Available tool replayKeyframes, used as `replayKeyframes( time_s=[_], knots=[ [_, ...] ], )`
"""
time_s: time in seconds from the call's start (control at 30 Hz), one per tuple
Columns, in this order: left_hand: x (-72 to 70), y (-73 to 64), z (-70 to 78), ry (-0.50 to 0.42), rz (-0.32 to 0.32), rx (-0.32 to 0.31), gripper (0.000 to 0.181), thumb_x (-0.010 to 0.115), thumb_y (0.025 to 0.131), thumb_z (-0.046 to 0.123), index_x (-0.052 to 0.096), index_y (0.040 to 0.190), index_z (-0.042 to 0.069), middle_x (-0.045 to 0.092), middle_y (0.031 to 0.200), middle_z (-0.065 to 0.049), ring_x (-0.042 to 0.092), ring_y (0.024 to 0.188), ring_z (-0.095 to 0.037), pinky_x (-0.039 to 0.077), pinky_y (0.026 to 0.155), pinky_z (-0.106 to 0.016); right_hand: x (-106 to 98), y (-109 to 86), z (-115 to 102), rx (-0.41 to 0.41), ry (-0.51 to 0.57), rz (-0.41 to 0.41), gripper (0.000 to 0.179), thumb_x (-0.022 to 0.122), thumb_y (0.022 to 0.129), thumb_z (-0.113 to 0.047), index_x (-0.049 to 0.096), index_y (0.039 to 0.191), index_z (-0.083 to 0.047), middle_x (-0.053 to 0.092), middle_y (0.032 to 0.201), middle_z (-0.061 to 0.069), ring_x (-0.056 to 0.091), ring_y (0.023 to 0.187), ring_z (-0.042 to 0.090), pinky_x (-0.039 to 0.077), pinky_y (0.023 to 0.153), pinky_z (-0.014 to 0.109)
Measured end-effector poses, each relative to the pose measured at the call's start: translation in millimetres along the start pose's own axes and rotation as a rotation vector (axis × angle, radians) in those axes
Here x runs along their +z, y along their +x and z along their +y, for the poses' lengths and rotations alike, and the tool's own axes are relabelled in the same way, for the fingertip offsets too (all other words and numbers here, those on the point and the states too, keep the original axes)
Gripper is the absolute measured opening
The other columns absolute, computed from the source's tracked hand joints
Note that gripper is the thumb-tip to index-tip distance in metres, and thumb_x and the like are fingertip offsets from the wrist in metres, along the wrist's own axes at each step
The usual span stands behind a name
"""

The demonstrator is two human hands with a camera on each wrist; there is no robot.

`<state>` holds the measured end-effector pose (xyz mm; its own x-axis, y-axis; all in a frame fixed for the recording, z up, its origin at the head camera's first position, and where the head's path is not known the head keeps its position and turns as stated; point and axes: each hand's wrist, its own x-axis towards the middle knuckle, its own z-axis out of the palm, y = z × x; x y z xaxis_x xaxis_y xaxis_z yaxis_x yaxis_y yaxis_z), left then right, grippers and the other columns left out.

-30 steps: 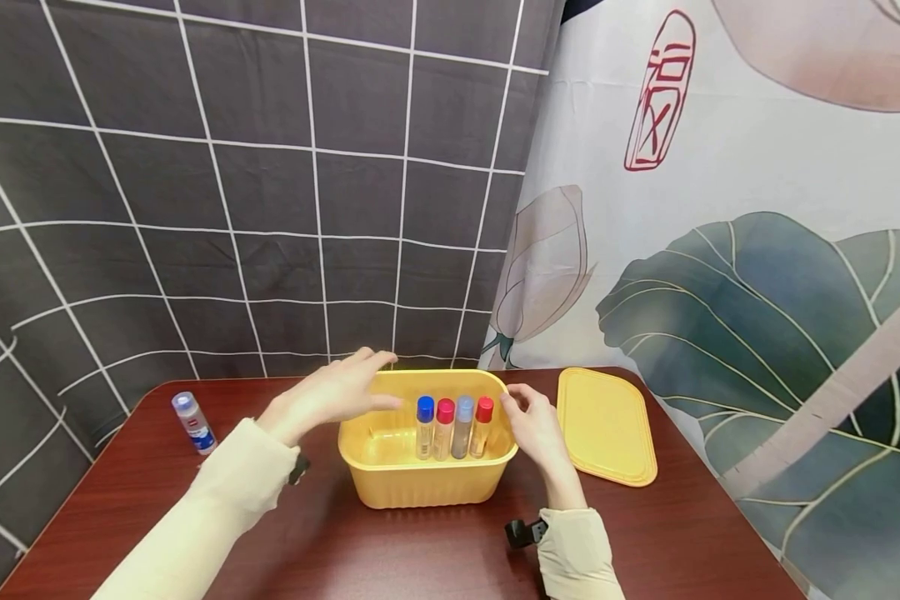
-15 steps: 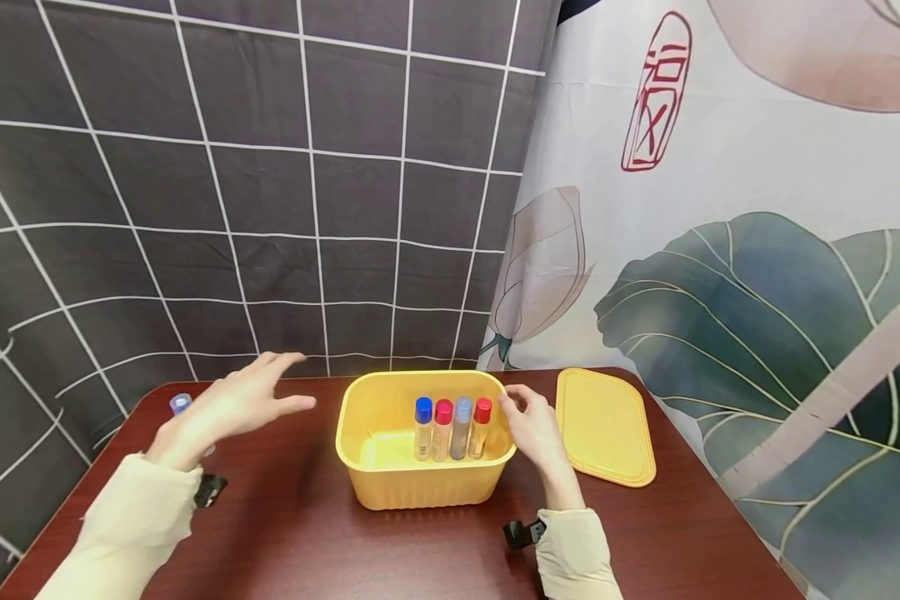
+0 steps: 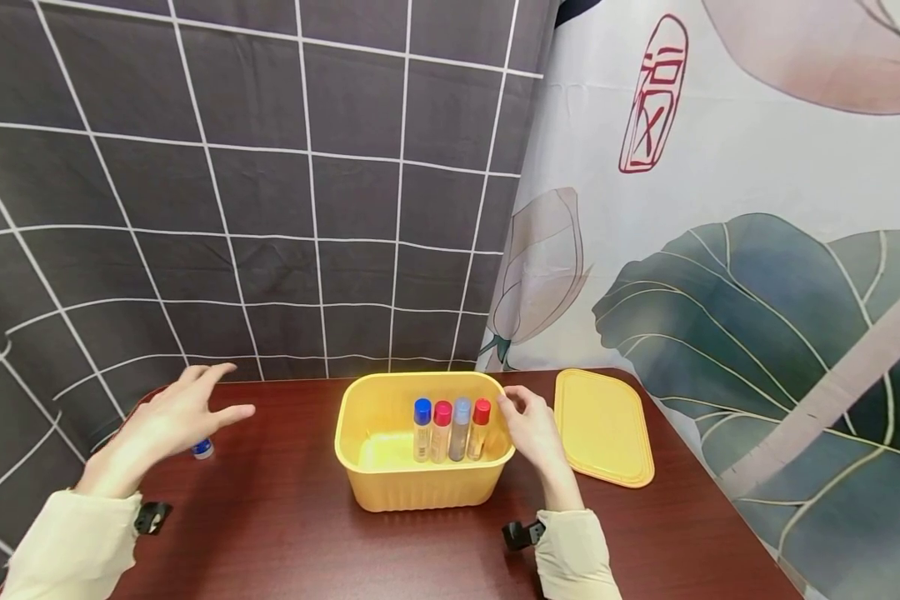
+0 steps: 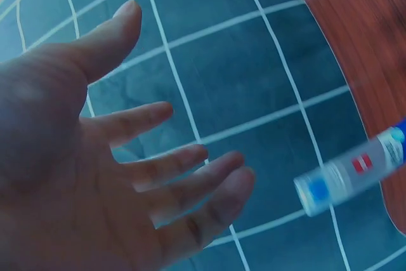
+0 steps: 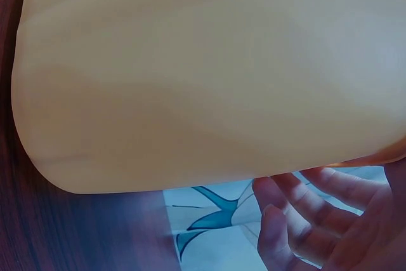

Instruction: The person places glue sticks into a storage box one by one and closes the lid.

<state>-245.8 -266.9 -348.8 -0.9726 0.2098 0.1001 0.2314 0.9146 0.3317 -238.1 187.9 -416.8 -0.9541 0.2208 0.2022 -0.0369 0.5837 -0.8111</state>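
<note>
The person's left hand (image 3: 161,421), empty with thumb and fingers spread wide, hovers beside a clear, blue-labelled plastic tube (image 3: 202,449) on the dark red wooden desk (image 3: 285,533). The right hand (image 3: 532,429) touches a yellow rectangular plastic tub (image 3: 420,492) with bent fingers; whether it pinches is unclear. Four clear tubes with coloured caps (image 3: 441,432) stand inside, so filling looks nearly done, leaving the loose tube and perhaps the flat yellow lid (image 3: 603,427), lying at right.

Reddish-brown table (image 3: 285,533), yellow bin (image 3: 423,492), yellow lid (image 3: 603,427), blue-ended tube (image 4: 355,169)
</note>
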Motion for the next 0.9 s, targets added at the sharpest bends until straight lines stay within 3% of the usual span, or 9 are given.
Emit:
replayKeyframes(
  time_s=[0.23, 0.47, 0.9],
  knots=[
    [-2.7, -4.7, -27.3, 0.009, 0.021, -0.058, 0.088, 0.061, 0.088, 0.061, 0.034, 0.141, -0.004, 0.031, 0.133, -0.037, 0.040, 0.116, -0.057, 0.036, 0.080, -0.073, 1, 0.4, 1, -0.015, 0.003, 0.002, 0.024, 0.059, 0.098, -0.020, 0.067, 0.114, -0.003, 0.063, 0.090, 0.010, 0.058, 0.079, 0.024, 0.049, 0.067, 0.033],
    [2.6, -6.7, -50.3, -0.023, -0.010, -0.118, 0.087, 0.060, 0.088, 0.060, 0.035, 0.139, -0.005, 0.028, 0.129, -0.041, 0.035, 0.113, -0.059, 0.033, 0.079, -0.079, 2, -1.4, 0, 0.001, 0.007, -0.008, 0.025, 0.060, 0.098, -0.022, 0.067, 0.115, -0.005, 0.062, 0.090, 0.008, 0.057, 0.079, 0.023, 0.049, 0.067, 0.031],
    [19.2, 1.8, -70.9, -0.070, 0.000, -0.098, 0.078, 0.061, 0.091, 0.053, 0.038, 0.135, -0.007, 0.034, 0.125, -0.042, 0.038, 0.114, -0.057, 0.035, 0.080, -0.074, 0, -1.5, 0, -0.009, 0.017, 0.003, 0.023, 0.060, 0.098, -0.020, 0.067, 0.113, -0.004, 0.062, 0.091, 0.009, 0.057, 0.081, 0.024, 0.049, 0.068, 0.032]
  ],
)
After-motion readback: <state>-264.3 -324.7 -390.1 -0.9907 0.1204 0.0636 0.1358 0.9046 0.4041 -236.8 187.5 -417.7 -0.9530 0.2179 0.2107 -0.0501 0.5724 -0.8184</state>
